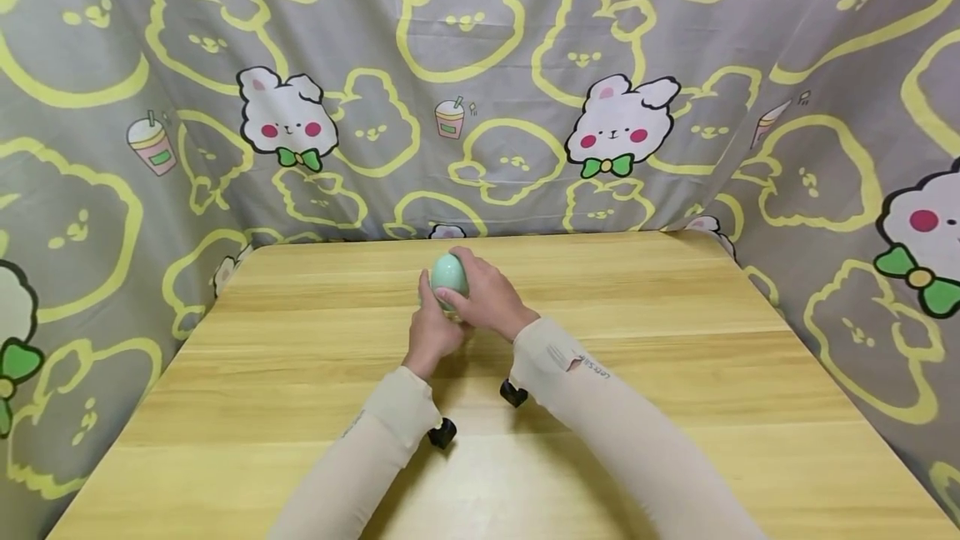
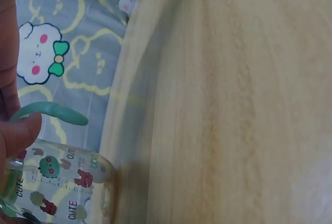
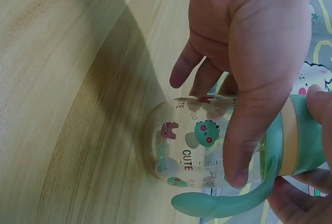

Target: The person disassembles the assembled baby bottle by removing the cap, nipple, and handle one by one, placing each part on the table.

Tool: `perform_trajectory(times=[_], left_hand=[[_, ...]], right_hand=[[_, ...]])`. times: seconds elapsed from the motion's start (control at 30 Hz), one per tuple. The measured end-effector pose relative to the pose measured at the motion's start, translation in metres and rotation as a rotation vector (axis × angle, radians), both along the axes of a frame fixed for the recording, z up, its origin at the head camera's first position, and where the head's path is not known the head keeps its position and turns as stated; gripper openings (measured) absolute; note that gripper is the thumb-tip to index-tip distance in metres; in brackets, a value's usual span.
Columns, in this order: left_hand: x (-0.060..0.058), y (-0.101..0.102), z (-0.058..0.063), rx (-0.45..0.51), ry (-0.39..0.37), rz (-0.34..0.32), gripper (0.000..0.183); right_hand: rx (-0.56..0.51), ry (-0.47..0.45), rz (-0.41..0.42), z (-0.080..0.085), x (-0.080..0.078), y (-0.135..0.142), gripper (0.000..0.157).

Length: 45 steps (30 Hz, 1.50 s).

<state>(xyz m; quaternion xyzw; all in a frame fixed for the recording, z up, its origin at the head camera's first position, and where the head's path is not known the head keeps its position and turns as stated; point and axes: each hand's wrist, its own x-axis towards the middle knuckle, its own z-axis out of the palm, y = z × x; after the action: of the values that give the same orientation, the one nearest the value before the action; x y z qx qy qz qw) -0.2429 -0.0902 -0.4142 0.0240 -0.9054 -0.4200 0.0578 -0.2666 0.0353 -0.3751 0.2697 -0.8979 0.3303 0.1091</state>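
Observation:
A clear baby bottle (image 3: 199, 136) with a mint-green cap (image 1: 448, 272) stands roughly upright between both hands near the far part of the table. Cartoon figures and the word CUTE are printed on its body, and a curved green handle (image 3: 223, 206) comes off below the collar. My left hand (image 1: 437, 330) grips the bottle's body, its thumb along the near side. Up at the cap, my right hand (image 1: 491, 294) holds the green top with thumb and fingers. Whether the base touches the table cannot be told. In the left wrist view, the bottle (image 2: 62, 177) is partly cut off.
The wooden table (image 1: 637, 373) runs back to a grey curtain (image 1: 510, 40) patterned with cartoon rabbits, which also hangs along both sides. A small black device (image 1: 442, 433) sits under the left wrist and another black device (image 1: 513, 392) under the right.

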Motion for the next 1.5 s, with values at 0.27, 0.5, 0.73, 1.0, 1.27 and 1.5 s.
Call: perform_trajectory(times=[0.27,0.5,0.73,1.0,1.27,1.5], left_hand=[[-0.007,0.002,-0.001,0.023,0.000,0.020,0.108],[0.000,0.003,-0.009,0.043,0.021,0.008,0.104],[0.007,0.002,-0.015,0.019,0.020,0.016,0.103],[-0.004,0.003,-0.005,0.013,0.037,-0.001,0.102],[-0.002,0.005,-0.005,0.015,0.048,-0.012,0.101],[-0.002,0.006,-0.005,0.028,0.099,-0.033,0.098]], right_hand=[[0.009,0.028,-0.017,0.002,-0.004,0.002,0.061],[-0.024,0.038,-0.021,-0.007,0.001,0.002,0.059],[-0.020,0.024,-0.015,-0.012,0.007,0.002,0.059],[-0.034,0.002,-0.036,0.001,0.000,0.005,0.060],[-0.063,0.031,-0.051,-0.002,0.002,0.010,0.060],[-0.078,0.001,-0.076,0.004,0.003,0.016,0.065]])
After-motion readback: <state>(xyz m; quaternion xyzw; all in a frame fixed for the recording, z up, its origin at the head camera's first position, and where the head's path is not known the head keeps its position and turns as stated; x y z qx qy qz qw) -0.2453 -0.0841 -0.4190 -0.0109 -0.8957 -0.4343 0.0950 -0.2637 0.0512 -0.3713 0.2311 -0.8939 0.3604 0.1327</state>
